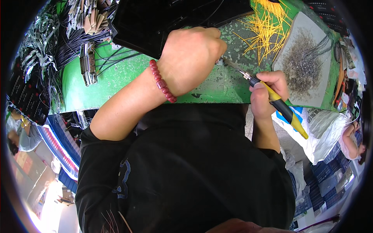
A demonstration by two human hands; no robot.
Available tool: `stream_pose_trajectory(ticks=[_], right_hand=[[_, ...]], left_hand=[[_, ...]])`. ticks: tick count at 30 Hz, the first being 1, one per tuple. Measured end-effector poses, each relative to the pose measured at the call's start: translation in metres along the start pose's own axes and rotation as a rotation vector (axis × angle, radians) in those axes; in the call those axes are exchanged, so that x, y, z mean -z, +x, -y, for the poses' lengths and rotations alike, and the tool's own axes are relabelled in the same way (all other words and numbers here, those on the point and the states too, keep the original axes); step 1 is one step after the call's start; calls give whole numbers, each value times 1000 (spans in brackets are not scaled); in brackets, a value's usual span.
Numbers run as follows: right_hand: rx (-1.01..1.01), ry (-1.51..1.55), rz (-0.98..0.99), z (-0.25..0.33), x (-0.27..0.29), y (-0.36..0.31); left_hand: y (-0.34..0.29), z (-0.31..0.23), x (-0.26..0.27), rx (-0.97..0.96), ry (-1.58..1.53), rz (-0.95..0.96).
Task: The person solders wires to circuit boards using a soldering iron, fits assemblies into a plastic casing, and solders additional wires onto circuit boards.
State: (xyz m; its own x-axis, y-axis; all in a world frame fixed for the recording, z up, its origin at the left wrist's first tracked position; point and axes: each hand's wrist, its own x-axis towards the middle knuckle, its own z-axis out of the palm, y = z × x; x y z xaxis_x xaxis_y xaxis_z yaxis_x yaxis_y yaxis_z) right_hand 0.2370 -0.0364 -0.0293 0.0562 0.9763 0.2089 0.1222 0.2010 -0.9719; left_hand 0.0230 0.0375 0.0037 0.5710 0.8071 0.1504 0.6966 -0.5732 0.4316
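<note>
My right hand (pixel 268 93) is closed around the black and yellow handle of a soldering iron (pixel 283 106). The iron's metal tip points up and left, close to the fingers of my left hand (pixel 190 58). That hand is curled with its back showing, and its fingertips are mostly hidden. A small pale piece (pixel 220 61) peeks out by its fingers at the iron's tip; I cannot make out what it is. Beneath both hands lies a worn green work surface (pixel 128 85). A red bead bracelet (pixel 160 82) circles my left wrist.
A large black tray-like object (pixel 143 27) lies just beyond my left hand. Yellow thin wires (pixel 268 33) spread at the back right, beside a grey board (pixel 322 73) with dark debris. Metal strips with black wires (pixel 88 64) sit at left. Other people (pixel 29 136) are at both sides.
</note>
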Motion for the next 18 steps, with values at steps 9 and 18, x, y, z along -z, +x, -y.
stream_pose_trajectory(ticks=[9,18], right_hand=[[-6,114,-97,2,-3,1],[38,-150,27,10,-28,16]], left_hand=[[0,1,1,-1,-2,10],[-1,1,2,-1,-10,-4]])
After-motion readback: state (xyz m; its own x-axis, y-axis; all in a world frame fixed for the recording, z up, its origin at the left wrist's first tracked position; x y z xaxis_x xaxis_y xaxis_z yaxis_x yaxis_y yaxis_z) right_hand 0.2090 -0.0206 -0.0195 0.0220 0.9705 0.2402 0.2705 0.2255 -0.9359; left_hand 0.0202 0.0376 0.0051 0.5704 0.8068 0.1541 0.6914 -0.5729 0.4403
